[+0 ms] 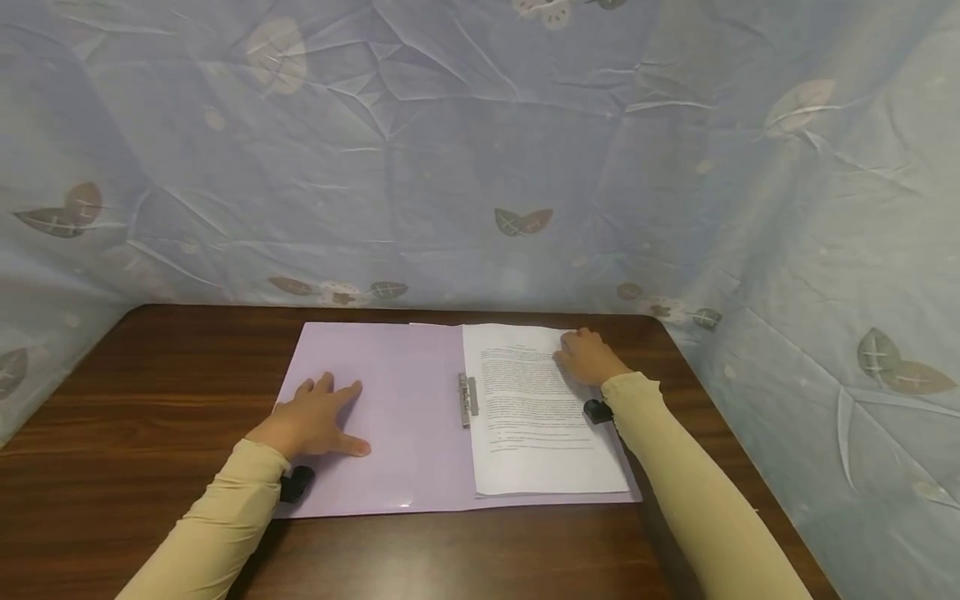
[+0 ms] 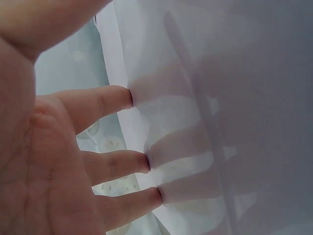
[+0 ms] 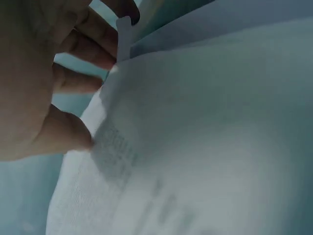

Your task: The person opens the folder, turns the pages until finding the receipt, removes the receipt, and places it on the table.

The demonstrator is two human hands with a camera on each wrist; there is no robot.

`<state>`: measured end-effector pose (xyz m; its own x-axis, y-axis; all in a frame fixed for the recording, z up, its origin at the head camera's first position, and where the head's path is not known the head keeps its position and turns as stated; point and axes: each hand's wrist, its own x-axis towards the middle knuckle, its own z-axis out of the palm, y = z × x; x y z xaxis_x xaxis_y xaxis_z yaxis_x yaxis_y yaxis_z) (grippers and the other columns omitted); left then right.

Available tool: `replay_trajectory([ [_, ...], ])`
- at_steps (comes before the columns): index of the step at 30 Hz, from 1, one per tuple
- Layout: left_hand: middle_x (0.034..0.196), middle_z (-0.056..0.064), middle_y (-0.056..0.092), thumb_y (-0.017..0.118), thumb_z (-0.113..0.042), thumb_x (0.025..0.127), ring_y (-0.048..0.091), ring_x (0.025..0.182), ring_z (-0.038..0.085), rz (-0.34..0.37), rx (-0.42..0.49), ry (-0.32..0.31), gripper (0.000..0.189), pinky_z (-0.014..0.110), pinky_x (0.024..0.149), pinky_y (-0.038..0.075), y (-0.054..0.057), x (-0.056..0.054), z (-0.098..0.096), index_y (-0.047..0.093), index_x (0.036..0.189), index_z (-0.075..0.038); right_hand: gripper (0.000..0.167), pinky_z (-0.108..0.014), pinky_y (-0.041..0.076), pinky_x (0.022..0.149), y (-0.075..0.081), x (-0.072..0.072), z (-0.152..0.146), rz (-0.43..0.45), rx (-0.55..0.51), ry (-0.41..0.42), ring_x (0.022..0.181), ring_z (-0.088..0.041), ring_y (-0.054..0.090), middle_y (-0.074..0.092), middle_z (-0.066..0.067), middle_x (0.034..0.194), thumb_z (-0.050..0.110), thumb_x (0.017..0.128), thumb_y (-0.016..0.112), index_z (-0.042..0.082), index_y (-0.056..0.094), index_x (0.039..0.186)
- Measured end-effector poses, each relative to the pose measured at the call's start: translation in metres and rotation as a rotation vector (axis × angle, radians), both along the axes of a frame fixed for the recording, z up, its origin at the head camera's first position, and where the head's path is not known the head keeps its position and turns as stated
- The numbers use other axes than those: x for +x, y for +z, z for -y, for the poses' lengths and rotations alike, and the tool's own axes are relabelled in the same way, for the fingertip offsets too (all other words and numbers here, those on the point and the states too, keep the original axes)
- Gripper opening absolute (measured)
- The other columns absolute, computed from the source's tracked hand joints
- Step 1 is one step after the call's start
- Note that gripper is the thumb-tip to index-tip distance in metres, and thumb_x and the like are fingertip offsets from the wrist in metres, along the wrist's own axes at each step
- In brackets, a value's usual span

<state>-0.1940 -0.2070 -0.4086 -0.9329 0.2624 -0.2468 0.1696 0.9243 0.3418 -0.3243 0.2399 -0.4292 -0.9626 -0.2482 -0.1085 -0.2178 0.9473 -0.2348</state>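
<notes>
A light purple folder lies opened flat on a dark wooden table. My left hand rests on its left cover with fingers spread; in the left wrist view those fingertips touch the smooth cover. On the folder's right side lies a stack of printed paper, beside a metal clip at the spine. My right hand is at the stack's upper right corner. In the right wrist view its thumb touches the top sheet, and its other fingers reach the edge; no clear pinch shows.
The wooden table extends to the left of the folder and in front of it. A pale patterned cloth hangs behind the table and along both sides. Small black devices sit at both wrists.
</notes>
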Motion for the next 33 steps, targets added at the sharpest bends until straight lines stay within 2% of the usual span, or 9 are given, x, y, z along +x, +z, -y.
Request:
replay_trajectory([
  [4, 0.157, 0.045, 0.023, 0.088, -0.059, 0.072, 0.02, 0.142, 0.069, 0.012, 0.003, 0.008, 0.111, 0.087, 0.099, 0.026, -0.002, 0.001, -0.001, 0.043, 0.156, -0.003, 0.061, -0.066, 0.041, 0.105, 0.0, 0.003, 0.003, 0.019, 0.052, -0.024, 0.129, -0.054, 0.044, 0.046, -0.036, 0.14, 0.035, 0.103, 0.055, -0.009, 0.048, 0.145],
  [8, 0.157, 0.045, 0.023, 0.087, -0.058, 0.073, 0.019, 0.142, 0.07, 0.017, 0.002, 0.004, 0.11, 0.087, 0.099, 0.026, 0.0, 0.004, -0.002, 0.042, 0.156, -0.002, 0.052, -0.065, 0.044, 0.098, 0.003, 0.007, 0.006, 0.032, 0.085, -0.021, 0.12, -0.051, 0.047, 0.049, -0.034, 0.131, 0.033, 0.101, 0.054, -0.007, 0.058, 0.134],
  [12, 0.157, 0.045, 0.022, 0.087, -0.058, 0.074, 0.019, 0.142, 0.069, 0.008, -0.004, -0.004, 0.108, 0.087, 0.099, 0.026, 0.003, 0.005, -0.003, 0.042, 0.156, -0.002, 0.048, -0.063, 0.042, 0.096, 0.003, 0.004, 0.008, 0.015, 0.118, -0.038, 0.113, -0.047, 0.049, 0.053, -0.03, 0.123, 0.033, 0.101, 0.054, -0.005, 0.062, 0.128],
  [16, 0.157, 0.044, 0.022, 0.086, -0.058, 0.075, 0.019, 0.142, 0.069, 0.01, -0.01, -0.005, 0.109, 0.087, 0.099, 0.026, 0.003, 0.004, -0.003, 0.041, 0.156, -0.002, 0.055, -0.066, 0.039, 0.102, 0.002, 0.0, 0.008, 0.01, 0.124, -0.062, 0.121, -0.05, 0.048, 0.054, -0.031, 0.131, 0.037, 0.101, 0.054, -0.003, 0.059, 0.138],
  [20, 0.157, 0.044, 0.022, 0.086, -0.059, 0.075, 0.019, 0.143, 0.069, 0.011, -0.011, 0.0, 0.109, 0.087, 0.099, 0.026, 0.003, 0.004, -0.002, 0.04, 0.156, -0.002, 0.062, -0.068, 0.03, 0.111, 0.0, -0.003, 0.006, -0.004, 0.061, -0.091, 0.127, -0.053, 0.046, 0.053, -0.032, 0.137, 0.039, 0.099, 0.06, -0.003, 0.053, 0.144],
  [24, 0.158, 0.044, 0.021, 0.086, -0.059, 0.075, 0.018, 0.143, 0.069, 0.017, -0.008, 0.004, 0.11, 0.088, 0.099, 0.025, 0.002, 0.004, -0.002, 0.04, 0.157, -0.002, 0.069, -0.066, 0.021, 0.118, 0.001, -0.005, 0.007, -0.033, -0.057, -0.162, 0.128, -0.055, 0.047, 0.056, -0.033, 0.136, 0.031, 0.092, 0.069, -0.008, 0.046, 0.143],
  [27, 0.158, 0.044, 0.021, 0.085, -0.06, 0.075, 0.017, 0.143, 0.069, 0.021, -0.007, 0.002, 0.11, 0.088, 0.099, 0.024, 0.002, 0.004, -0.001, 0.039, 0.157, -0.002, 0.07, -0.064, 0.02, 0.119, 0.005, -0.006, 0.01, -0.058, -0.122, -0.221, 0.129, -0.055, 0.048, 0.059, -0.033, 0.134, 0.025, 0.089, 0.071, -0.011, 0.044, 0.143],
  [30, 0.158, 0.044, 0.02, 0.085, -0.059, 0.075, 0.017, 0.143, 0.069, 0.02, -0.007, 0.003, 0.11, 0.088, 0.099, 0.024, 0.002, 0.003, -0.001, 0.039, 0.157, -0.002, 0.058, -0.063, 0.025, 0.115, 0.01, -0.005, 0.013, -0.088, -0.14, -0.235, 0.126, -0.052, 0.051, 0.066, -0.027, 0.126, 0.023, 0.092, 0.068, -0.009, 0.053, 0.139],
  [33, 0.158, 0.044, 0.021, 0.086, -0.059, 0.075, 0.017, 0.143, 0.069, 0.022, -0.004, 0.006, 0.11, 0.089, 0.099, 0.023, 0.002, 0.003, -0.001, 0.039, 0.157, -0.002, 0.041, -0.062, 0.034, 0.106, 0.014, -0.003, 0.013, -0.119, -0.161, -0.213, 0.119, -0.048, 0.054, 0.068, -0.024, 0.121, 0.022, 0.098, 0.065, -0.004, 0.065, 0.13],
])
